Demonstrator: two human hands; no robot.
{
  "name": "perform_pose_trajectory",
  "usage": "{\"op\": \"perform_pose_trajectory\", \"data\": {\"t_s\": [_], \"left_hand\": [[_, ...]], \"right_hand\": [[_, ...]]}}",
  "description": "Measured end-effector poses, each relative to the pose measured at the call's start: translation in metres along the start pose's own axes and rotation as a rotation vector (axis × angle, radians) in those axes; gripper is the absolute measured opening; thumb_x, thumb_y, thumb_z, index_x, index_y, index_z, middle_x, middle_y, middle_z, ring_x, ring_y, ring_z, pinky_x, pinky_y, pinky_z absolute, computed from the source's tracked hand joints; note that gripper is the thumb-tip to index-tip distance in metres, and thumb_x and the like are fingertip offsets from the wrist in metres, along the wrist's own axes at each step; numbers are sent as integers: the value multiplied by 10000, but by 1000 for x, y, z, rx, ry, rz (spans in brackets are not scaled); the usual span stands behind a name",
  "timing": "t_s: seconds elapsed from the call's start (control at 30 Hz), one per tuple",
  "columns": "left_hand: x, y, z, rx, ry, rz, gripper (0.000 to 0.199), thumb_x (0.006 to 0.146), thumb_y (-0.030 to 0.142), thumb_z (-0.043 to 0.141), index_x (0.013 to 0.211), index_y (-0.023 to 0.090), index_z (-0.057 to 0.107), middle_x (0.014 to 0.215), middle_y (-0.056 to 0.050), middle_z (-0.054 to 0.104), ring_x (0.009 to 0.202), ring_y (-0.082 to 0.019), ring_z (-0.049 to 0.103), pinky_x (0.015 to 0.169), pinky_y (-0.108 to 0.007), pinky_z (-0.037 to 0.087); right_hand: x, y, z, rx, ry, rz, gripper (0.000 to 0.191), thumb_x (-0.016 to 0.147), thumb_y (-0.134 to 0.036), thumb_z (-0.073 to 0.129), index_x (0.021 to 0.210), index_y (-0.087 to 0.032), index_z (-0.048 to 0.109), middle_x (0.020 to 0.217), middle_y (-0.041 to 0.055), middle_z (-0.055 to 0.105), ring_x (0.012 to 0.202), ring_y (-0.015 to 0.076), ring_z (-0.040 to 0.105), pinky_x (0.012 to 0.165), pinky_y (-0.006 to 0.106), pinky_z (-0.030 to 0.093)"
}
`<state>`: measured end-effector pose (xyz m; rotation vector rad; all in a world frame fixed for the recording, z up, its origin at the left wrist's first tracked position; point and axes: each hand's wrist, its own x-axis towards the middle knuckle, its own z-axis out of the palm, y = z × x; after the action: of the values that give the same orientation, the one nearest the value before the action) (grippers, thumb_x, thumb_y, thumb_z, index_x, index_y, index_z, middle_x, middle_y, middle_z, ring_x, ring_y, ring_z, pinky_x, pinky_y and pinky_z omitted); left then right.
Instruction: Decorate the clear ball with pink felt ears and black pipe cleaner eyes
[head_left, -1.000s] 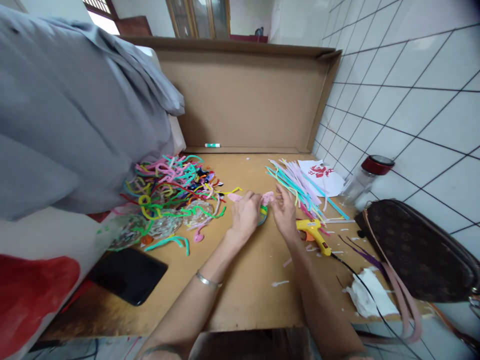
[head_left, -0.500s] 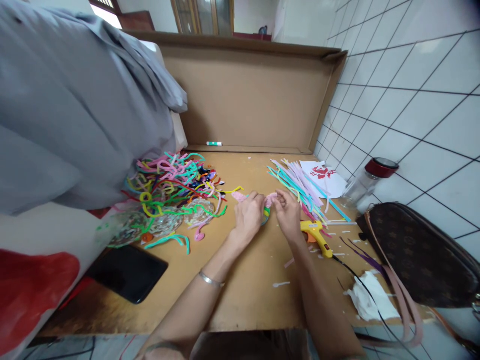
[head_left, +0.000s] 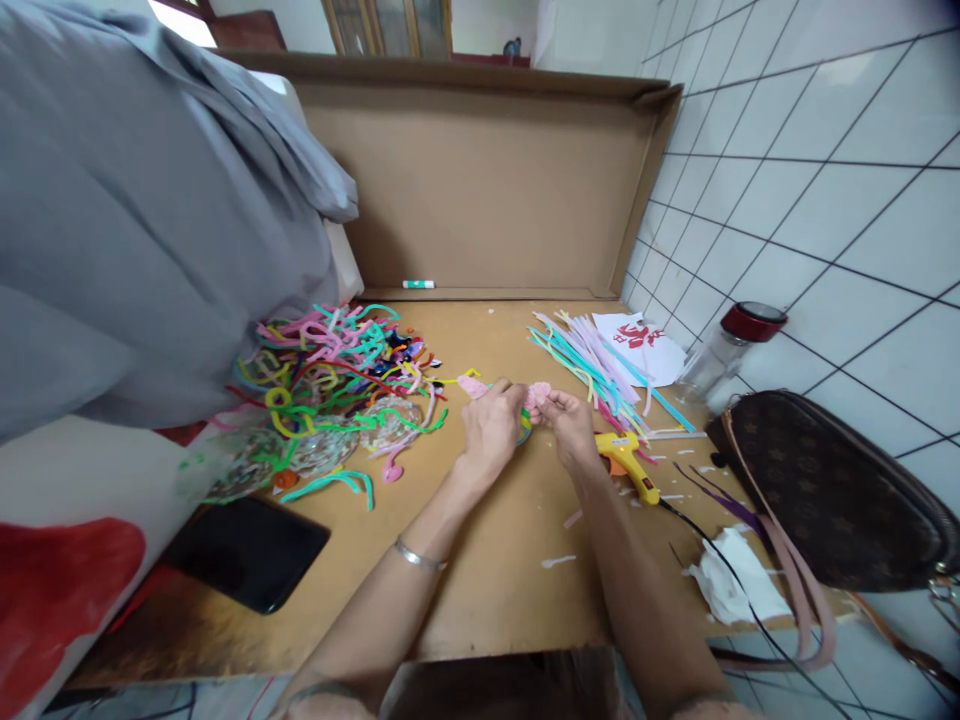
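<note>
My left hand (head_left: 491, 428) is closed over a small pipe-cleaner craft piece, its fingers hiding the middle. Pink fuzzy parts (head_left: 538, 396) of that piece stick out on both sides of the hand, and a rounded yellow, green and blue part (head_left: 526, 430) shows below. With thumb and fingertips, my right hand (head_left: 568, 428) pinches the pink part on the right. How the parts join is hidden by the fingers. A yellow glue gun (head_left: 631, 465) lies on the table just right of my right wrist.
Tangled coloured pipe cleaners (head_left: 330, 360) are heaped at left, above a black phone (head_left: 251, 550). Straight pipe cleaners (head_left: 589, 360) lie at right by a printed paper (head_left: 667, 362), a glass bottle (head_left: 712, 360) and a brown bag (head_left: 832, 490). A cardboard panel (head_left: 480, 180) stands behind.
The whole view has shifted slightly. More of the pink part shows between my hands, and its right end is turned further upward. Both hands keep their hold.
</note>
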<state>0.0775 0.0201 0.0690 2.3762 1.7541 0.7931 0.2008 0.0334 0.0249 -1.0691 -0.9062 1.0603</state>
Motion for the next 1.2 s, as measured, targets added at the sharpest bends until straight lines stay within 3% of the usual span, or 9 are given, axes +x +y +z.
{"op": "perform_pose_trajectory", "data": {"t_s": [0.7,0.83,1.03,1.2], "left_hand": [[-1,3,-3,65,-64,9,272,928,216,412,938,220,684,941,-70,665,822,-217,593,554,-299,268],[-1,2,-1,33,-50,13,281,942,214,395,951,216,676,953,-77,665,822,-210,599,585,-298,317],[-6,-4,5,-134,118,43,229,936,233,434,999,183,648,959,-85,663,834,-197,603,656,-290,396],[-19,-25,0,-431,500,111,65,872,251,549,867,189,567,838,-34,600,767,-147,554,715,-270,424]], "right_hand": [[0,1,-2,6,-26,23,250,558,-390,749,581,-178,618,502,-23,612,477,107,536,549,253,450],[1,1,-3,-4,-41,22,266,563,-404,757,589,-181,615,521,-16,620,485,111,539,550,258,453],[1,-1,-3,-12,-82,22,286,566,-421,771,626,-177,635,544,-20,618,496,107,533,560,261,458],[2,1,-5,-11,-82,21,305,572,-440,769,640,-175,633,547,-22,624,493,105,541,556,257,457]]}}
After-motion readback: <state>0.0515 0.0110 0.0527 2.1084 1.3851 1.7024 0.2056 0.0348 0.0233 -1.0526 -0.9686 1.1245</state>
